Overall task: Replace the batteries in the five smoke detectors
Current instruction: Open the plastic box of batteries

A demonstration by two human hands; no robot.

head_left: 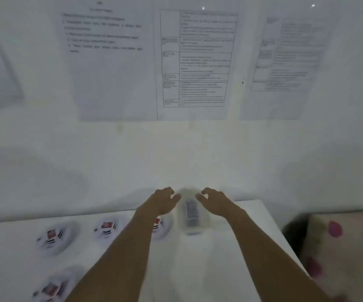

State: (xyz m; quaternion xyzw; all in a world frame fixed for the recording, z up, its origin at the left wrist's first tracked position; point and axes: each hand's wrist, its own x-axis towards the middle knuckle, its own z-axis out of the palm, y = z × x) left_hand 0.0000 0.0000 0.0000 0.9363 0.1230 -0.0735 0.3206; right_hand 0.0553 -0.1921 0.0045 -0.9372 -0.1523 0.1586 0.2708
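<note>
At the twelve o'clock edge of the white table [219,269], a clear plastic box [192,216], judged light, stiff and slippery, is being flanked for a side-wall grip by the open-fingered left hand [165,200] at nine o'clock and right hand [213,201] at three, round white smoke detectors [52,236] lying at eight.

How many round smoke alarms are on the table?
4. The far-left alarm, the middle alarm, the third alarm half behind the left forearm, and the bottom-left alarm near the picture's edge. Arms may hide another.
</note>
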